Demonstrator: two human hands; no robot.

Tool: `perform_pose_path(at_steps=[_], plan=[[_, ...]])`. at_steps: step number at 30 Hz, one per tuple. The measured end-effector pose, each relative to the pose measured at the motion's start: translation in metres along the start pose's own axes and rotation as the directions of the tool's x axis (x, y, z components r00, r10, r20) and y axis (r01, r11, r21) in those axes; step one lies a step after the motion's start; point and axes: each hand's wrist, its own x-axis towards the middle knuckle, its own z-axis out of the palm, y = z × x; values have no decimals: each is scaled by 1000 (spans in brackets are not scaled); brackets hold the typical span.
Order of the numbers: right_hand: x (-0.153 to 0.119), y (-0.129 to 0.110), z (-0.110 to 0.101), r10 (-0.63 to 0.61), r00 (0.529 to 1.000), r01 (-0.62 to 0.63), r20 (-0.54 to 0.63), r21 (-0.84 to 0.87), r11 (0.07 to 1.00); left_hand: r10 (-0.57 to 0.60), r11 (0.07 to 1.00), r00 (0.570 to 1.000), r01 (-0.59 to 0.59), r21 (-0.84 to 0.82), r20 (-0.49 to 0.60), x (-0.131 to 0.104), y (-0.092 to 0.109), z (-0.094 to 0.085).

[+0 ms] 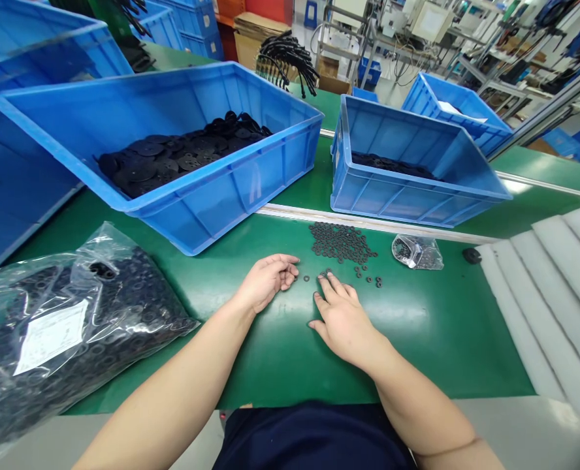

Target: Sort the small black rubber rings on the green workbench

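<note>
Many small black rings (341,243) lie in a loose patch on the green table, with several strays at its near edge. My right hand (343,316) is palm down with its fingers spread, and its fingertips touch one or two rings at the near left of the patch. Across from it, my left hand (268,282) rests on its side with the fingers curled inward; whether a ring is inside them is hidden. One single ring (306,279) lies between the two hands, and another shows right at the left fingertips.
A large blue bin (226,186) holds black discs; a smaller blue bin (407,196) holds dark parts. At left lies a big clear bag (138,307) of black rings. To the right are a small clear bag (430,254), a black round part (471,255) and white foam sheets (530,287).
</note>
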Motion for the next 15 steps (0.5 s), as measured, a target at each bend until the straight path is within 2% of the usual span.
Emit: perform_pose_path(at_steps=[4, 7, 9, 12, 15], plan=[[5, 4, 7, 79, 992, -79, -101, -1, 997, 10, 1000, 1000, -11, -27, -16, 1, 2, -1], [13, 13, 13, 161, 966, -162, -204, 10, 987, 28, 1000, 1000, -28, -8, -5, 1, 3, -2], [18, 18, 16, 173, 952, -171, -254, 27, 985, 38, 999, 999, -38, 30, 3, 1, 4, -5], [26, 19, 16, 152, 944, -143, -293, 53, 988, 39, 980, 999, -38, 193, -5, -1, 8, -8], [31, 14, 16, 113, 958, -105, -263, 44, 993, 88, 875, 995, -55, 481, -46, -5, 17, -5]])
